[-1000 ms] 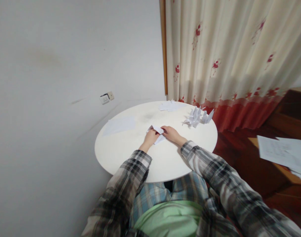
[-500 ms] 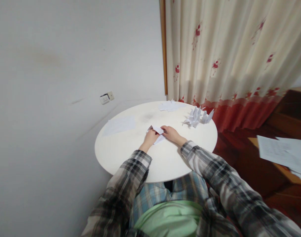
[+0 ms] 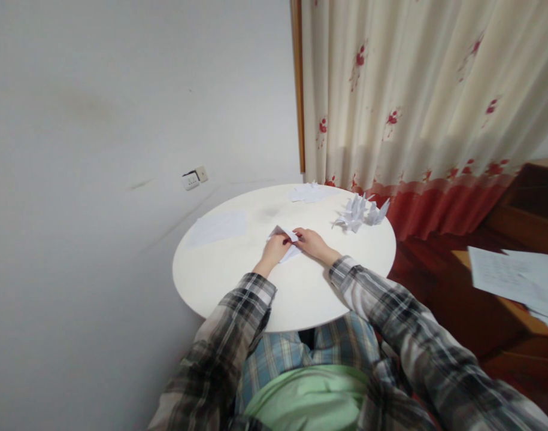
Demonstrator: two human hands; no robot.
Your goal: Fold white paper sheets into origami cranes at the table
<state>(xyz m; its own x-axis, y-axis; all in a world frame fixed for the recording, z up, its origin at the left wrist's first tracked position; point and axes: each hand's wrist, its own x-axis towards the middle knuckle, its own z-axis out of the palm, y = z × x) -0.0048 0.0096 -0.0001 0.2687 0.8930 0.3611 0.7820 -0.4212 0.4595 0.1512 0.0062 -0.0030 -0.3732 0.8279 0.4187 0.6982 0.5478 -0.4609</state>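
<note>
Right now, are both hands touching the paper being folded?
Touching. The head view shows the left hand and right hand pressing on the folded paper between them.

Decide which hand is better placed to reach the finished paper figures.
Right. The right hand lies nearer the folded paper figures at the table's right; the left hand sits farther away, pressing the paper piece.

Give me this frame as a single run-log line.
left hand: pinching folded paper | right hand: pinching same paper | surface: round white table | nearby: paper cranes, flat sheet

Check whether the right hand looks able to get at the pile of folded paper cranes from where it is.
Probably yes: the right hand rests on the half-folded paper, and only bare table separates it from the folded paper cranes.
</note>
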